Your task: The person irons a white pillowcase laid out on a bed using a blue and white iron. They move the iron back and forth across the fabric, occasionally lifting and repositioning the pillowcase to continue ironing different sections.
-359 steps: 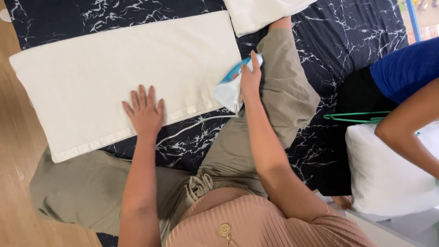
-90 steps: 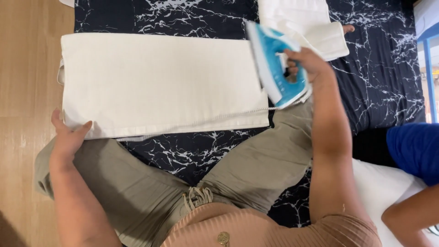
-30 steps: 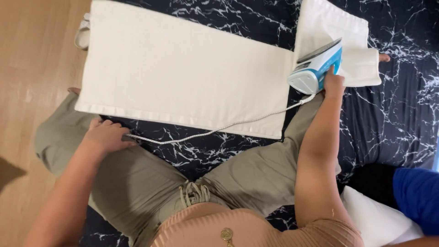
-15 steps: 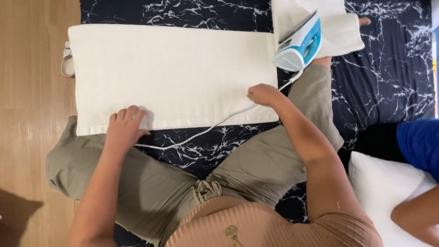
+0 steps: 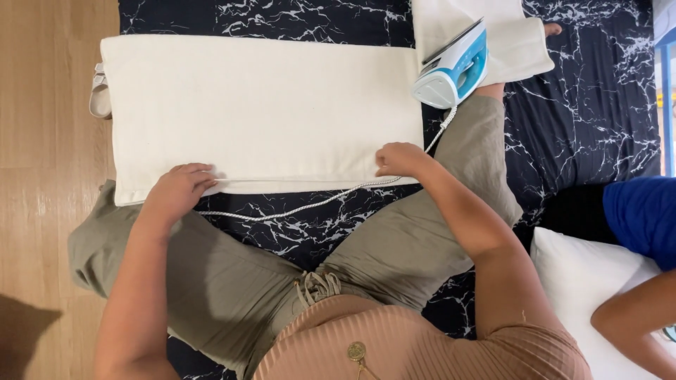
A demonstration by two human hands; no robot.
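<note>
A long cream cloth (image 5: 260, 105) lies flat across a dark marbled mat (image 5: 584, 105) in front of my crossed legs. My left hand (image 5: 176, 191) pinches the cloth's near edge at the left. My right hand (image 5: 398, 158) grips the same near edge further right. A blue and white iron (image 5: 454, 67) stands on its heel at the cloth's right end, free of both hands. Its white cord (image 5: 317, 200) runs along the mat just below the cloth's near edge.
A second folded cream cloth (image 5: 514, 35) lies under and behind the iron. Wooden floor (image 5: 49, 176) borders the mat on the left. At the right sits another person in a blue top (image 5: 644, 218) beside a white pillow (image 5: 584, 288).
The iron has left my right hand and now stands at the cloth's right end. That hand has come down to the near edge; my left hand has shifted right along it.
</note>
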